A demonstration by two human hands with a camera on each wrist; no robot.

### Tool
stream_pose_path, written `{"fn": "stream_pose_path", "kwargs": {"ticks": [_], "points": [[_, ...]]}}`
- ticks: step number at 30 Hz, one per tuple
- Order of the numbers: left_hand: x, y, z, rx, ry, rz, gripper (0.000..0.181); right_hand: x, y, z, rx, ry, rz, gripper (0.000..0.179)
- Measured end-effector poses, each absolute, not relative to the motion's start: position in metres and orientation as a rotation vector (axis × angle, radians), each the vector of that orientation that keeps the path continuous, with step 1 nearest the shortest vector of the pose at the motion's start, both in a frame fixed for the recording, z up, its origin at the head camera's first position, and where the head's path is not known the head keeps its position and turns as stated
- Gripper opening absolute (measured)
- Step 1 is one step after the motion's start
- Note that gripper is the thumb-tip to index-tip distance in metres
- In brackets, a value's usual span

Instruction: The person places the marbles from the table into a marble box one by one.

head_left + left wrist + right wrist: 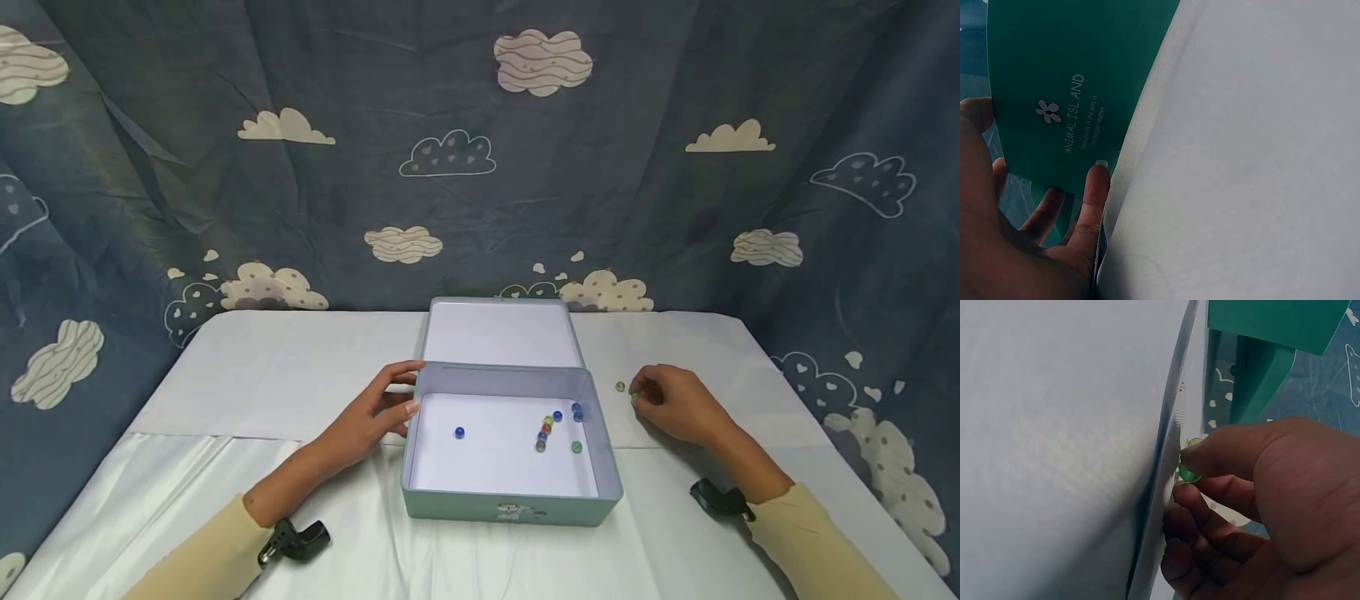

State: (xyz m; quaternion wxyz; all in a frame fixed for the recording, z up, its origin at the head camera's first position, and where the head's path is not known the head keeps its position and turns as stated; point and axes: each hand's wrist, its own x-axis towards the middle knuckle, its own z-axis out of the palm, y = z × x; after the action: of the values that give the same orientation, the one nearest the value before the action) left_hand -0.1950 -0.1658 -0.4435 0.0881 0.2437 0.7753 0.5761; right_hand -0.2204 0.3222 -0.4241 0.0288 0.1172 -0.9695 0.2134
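Note:
A green tin box (510, 508) with a pale inside stands on the white cloth, several glass marbles lying in its bottom. My left hand (372, 408) rests against the box's left side, fingers spread; in the left wrist view the thumb (1092, 200) lies on the green wall beside the printed lettering. To the right of the box, my right hand (678, 404) pinches a green marble (1189, 474) between thumb and index finger, down at the cloth. Another marble (620, 386) lies on the cloth just left of those fingers.
The tin's lid (501, 332) lies behind the box, pale inner side up. A blue marble (460, 432) sits alone in the box's left part; the others are toward its right. A dark cloud-patterned curtain (360, 192) hangs behind the white-covered table (247, 375).

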Motion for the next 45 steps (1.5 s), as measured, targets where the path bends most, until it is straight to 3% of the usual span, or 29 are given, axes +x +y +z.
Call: {"fn": "stream_pose_path", "kwargs": {"ticks": [10, 29, 45], "points": [[-0.194, -0.166, -0.444, 0.730, 2.301, 1.720, 0.057, -0.218, 0.316, -0.416, 0.335, -2.973, 0.657, 0.013], [-0.194, -0.166, -0.443, 0.710, 2.317, 1.703, 0.058, -0.180, 0.269, -0.377, 0.594, -2.760, 0.777, 0.023], [-0.194, -0.165, -0.442, 0.721, 2.320, 1.706, 0.056, -0.161, 0.250, -0.367, 0.802, -2.764, 0.774, 0.029]]}}
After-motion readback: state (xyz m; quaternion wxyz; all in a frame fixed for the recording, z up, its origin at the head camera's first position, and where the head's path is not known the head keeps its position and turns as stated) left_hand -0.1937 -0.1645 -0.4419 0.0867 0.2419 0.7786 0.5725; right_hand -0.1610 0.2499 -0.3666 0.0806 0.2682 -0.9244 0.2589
